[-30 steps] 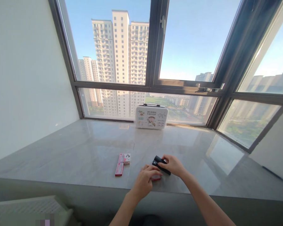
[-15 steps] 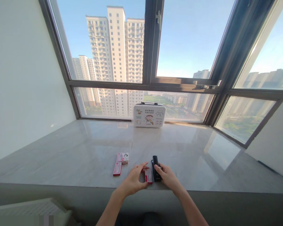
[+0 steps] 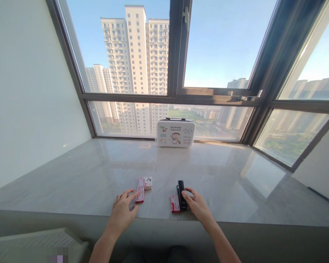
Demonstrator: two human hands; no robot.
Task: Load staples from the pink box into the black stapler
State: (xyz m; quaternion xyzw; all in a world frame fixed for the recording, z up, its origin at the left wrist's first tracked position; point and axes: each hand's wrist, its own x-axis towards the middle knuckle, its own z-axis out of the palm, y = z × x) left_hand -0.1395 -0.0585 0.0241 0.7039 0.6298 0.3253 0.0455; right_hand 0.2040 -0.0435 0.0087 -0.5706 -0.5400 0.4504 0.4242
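Observation:
My right hand (image 3: 199,206) grips a black stapler (image 3: 182,195) that stands lengthwise on the grey sill, its thumb over the top. Against the stapler's left side lies a small red-and-white box (image 3: 175,204). My left hand (image 3: 123,211) is open, with thumb and fingers apart and nothing held. Its index fingertip reaches a red-and-white staple box (image 3: 140,195); whether it touches cannot be made out. Just behind that box are another pink-and-white box (image 3: 141,181) and a white box with a dark picture (image 3: 148,183), side by side.
A white case with cartoon prints (image 3: 176,134) stands against the window at the back. The grey marble sill (image 3: 104,164) ends in a front edge just before my hands. A white wall (image 3: 35,95) borders it on the left. A pale slatted object (image 3: 38,244) sits low at left.
My left hand has moved left, from the box beside the stapler to the group of boxes. My right hand stays on the stapler. The view has shifted slightly.

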